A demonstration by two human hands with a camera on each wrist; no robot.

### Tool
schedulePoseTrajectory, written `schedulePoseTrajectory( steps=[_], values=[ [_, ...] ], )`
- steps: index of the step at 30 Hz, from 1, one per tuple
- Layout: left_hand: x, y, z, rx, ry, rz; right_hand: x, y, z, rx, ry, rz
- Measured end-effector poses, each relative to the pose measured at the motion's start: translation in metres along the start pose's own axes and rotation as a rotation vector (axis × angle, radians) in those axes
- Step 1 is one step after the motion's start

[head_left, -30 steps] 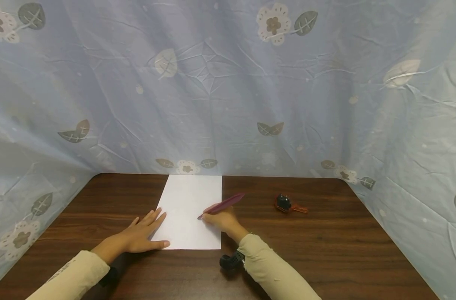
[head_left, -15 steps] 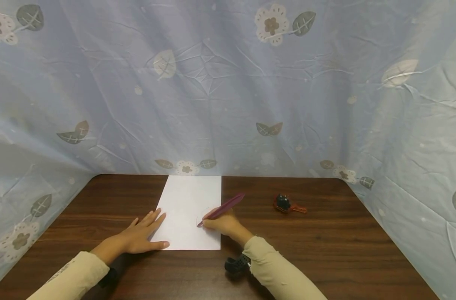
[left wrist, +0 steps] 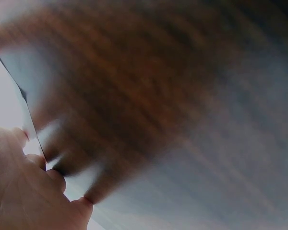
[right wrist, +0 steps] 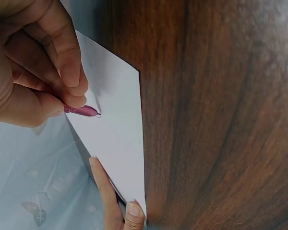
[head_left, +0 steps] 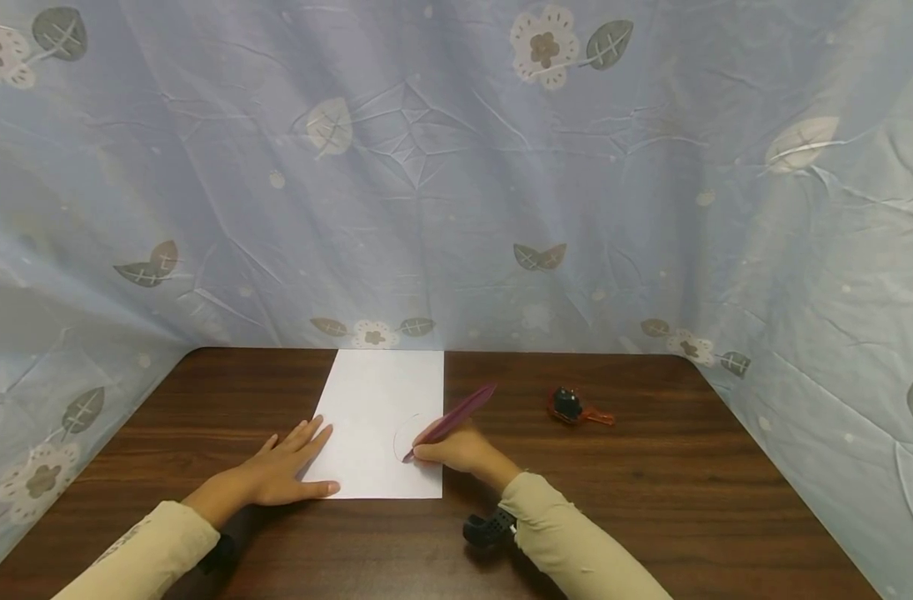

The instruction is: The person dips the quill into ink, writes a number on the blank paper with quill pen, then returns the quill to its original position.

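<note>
A sheet of white paper (head_left: 370, 387) lies on the brown wooden table, its far edge at the curtain. My left hand (head_left: 280, 472) rests flat along the paper's left edge, fingers spread and thumb on the lower corner. With thumb and fingers my right hand (head_left: 460, 450) pinches a purple, feather-shaped pen (head_left: 462, 415), which leans up to the right. In the right wrist view the tip of the pen (right wrist: 84, 110) is at the paper. A thin curved line (head_left: 394, 442), like part of a circle, shows left of the pen; my hand hides its right side.
A small black object in an orange-red holder with a short handle (head_left: 569, 406) lies on the table (head_left: 651, 483) to the right. A pale blue patterned curtain (head_left: 456, 208) hangs behind and at both sides. Black wrist cameras, one visible beside the right sleeve (head_left: 486, 530), sit at the wrists.
My right hand and pen have moved down, then slightly right. The curved line, not seen a second ago, has grown longer along the pen's path. My left hand has stayed in place.
</note>
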State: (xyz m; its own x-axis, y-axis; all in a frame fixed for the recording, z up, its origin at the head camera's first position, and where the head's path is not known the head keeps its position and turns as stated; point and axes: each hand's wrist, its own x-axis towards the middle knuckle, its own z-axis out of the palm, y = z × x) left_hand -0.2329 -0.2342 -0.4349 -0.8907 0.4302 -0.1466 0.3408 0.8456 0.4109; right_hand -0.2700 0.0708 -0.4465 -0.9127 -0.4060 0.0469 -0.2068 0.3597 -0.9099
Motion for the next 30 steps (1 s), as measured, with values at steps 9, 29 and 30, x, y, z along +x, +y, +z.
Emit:
schedulePoseTrajectory(
  steps=[9, 29, 30],
  values=[
    [0.0, 0.001, 0.0, -0.008, 0.003, -0.003, -0.003, 0.004, -0.009, 0.052, -0.026, -0.002],
    [0.0, 0.0, 0.0, 0.013, -0.007, -0.014, -0.008, 0.006, -0.024, 0.116, -0.025, 0.049],
    [0.0, 0.001, 0.0, 0.013, -0.007, -0.013, -0.008, 0.008, -0.024, 0.116, -0.021, 0.051]
  ],
)
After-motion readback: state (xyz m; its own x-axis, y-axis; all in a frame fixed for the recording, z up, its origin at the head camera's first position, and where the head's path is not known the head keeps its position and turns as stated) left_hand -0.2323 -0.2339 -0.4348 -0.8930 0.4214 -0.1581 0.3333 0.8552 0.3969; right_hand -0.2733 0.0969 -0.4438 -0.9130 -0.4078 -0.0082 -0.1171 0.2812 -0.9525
